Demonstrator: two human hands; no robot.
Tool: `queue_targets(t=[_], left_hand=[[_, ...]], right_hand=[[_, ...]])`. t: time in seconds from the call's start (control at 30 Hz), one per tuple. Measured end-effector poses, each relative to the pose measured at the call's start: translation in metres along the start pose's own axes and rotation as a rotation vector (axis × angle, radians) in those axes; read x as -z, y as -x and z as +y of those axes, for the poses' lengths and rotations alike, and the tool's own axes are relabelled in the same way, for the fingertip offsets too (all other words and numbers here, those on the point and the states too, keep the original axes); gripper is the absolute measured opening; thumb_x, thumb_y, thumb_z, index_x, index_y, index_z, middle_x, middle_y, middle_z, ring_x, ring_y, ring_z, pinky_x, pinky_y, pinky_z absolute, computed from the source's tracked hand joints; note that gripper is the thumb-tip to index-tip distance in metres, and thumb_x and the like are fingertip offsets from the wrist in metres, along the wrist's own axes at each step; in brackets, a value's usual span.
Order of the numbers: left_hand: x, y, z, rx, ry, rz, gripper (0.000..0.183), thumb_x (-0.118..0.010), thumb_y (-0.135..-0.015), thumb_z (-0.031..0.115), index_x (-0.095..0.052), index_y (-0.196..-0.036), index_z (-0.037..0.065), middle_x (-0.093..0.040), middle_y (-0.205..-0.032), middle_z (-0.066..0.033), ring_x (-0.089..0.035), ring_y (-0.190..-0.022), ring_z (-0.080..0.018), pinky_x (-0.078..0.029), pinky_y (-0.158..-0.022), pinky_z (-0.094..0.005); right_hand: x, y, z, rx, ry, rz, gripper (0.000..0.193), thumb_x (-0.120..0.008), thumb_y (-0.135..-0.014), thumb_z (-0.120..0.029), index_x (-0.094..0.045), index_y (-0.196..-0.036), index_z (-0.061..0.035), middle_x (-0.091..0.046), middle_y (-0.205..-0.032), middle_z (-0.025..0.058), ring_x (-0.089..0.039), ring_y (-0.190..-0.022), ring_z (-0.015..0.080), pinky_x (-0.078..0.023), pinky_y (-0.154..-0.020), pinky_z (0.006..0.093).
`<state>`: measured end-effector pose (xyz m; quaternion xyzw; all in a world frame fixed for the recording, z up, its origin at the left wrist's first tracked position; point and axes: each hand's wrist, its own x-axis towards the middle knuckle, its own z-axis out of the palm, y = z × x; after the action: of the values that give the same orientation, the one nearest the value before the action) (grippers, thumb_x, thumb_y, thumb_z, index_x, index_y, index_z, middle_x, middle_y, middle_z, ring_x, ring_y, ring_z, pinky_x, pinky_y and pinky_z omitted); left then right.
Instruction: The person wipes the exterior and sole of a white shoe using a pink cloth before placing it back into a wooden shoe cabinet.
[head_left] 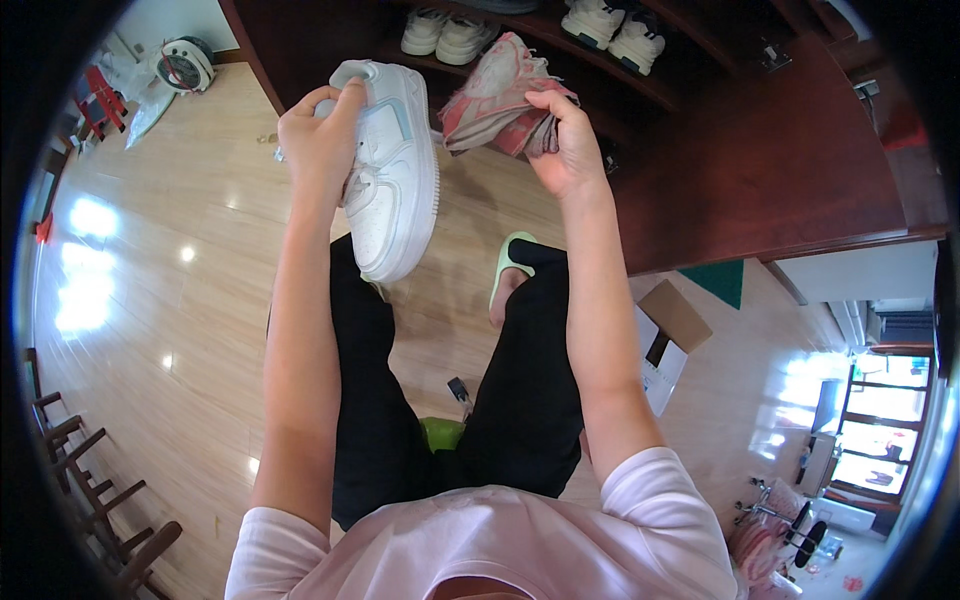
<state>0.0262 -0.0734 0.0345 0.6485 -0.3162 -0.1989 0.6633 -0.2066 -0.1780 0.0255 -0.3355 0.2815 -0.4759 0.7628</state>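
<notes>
A white sneaker [392, 185] with a pale blue-grey side panel hangs in front of me, toe toward me and heel away. My left hand [325, 135] is closed on its heel and collar from the left side. To the right of the shoe, my right hand [567, 145] pinches a pink, white and grey patterned cloth [503, 98] between thumb and fingers. The cloth is bunched and held up near the cabinet shelves, apart from the shoe by a small gap. Part of the right fingers is hidden behind the cloth.
Ahead stands a dark brown shoe cabinet [760, 180], its door swung out to the right. White shoes [612, 30] sit on its shelves. A cardboard box [677, 312] lies on the floor at right. A round fan [186, 64] stands far left; wooden chair legs [90, 470] show lower left.
</notes>
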Motion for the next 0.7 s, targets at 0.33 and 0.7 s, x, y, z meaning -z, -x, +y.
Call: queue_targets(t=[0.33,0.7], left_hand=[[0.003,-0.001,-0.001,-0.130,-0.066,-0.054,0.033,-0.076,-0.085,0.033,-0.072,-0.073,0.002,-0.053,-0.057,0.0020,-0.046,-0.056,-0.0073,-0.040,-0.053,-0.0263],[0.006,-0.006,-0.007,-0.105,-0.133,-0.065,0.035,-0.076,-0.086,0.034,-0.072,-0.072,0.003,-0.056,-0.057,0.0005,-0.049,-0.056,-0.0082,-0.042,-0.053,-0.0275]], right_hand=[[-0.047,0.024,0.021,-0.083,0.323,-0.209,0.025,-0.067,-0.093,-0.019,-0.066,-0.115,-0.0070,-0.068,-0.107,0.0045,-0.066,-0.095,0.0181,-0.056,-0.079,0.0378],[-0.039,0.010,0.016,-0.090,-0.028,-0.139,0.042,-0.060,-0.092,-0.010,-0.059,-0.133,-0.0056,-0.067,-0.124,0.0097,-0.065,-0.112,0.0248,-0.053,-0.101,0.0470]])
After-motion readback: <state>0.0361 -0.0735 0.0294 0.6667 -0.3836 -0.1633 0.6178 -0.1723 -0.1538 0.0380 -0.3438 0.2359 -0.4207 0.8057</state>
